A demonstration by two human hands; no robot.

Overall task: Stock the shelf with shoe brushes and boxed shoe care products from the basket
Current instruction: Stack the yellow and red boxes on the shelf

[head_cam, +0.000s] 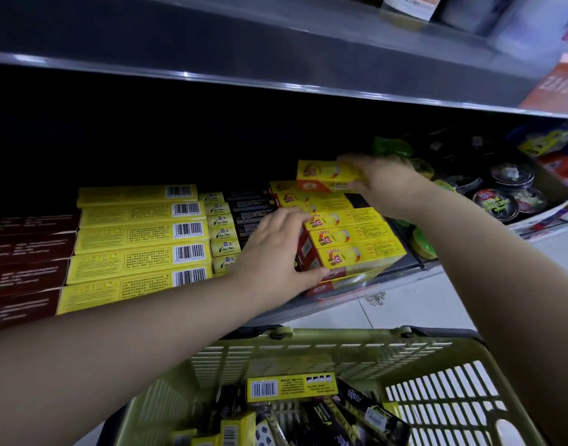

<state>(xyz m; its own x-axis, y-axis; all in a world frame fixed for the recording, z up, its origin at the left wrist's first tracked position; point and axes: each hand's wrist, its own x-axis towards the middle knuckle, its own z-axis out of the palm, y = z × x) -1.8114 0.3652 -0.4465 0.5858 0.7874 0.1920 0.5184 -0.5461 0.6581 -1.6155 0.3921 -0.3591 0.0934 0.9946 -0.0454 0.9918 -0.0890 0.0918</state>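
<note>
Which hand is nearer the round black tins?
Right. The right hand, holding a yellow box, is just left of the tins; the left hand rests on the box stack farther left.

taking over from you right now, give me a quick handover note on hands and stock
Left hand: flat against the stack of yellow-and-red boxes on the shelf.
Right hand: grips a yellow-and-red box over the back of that stack.
Done: long yellow boxes and the stack are shelved.
Left: set the held box down; the green basket holds more yellow and black boxes.
</note>
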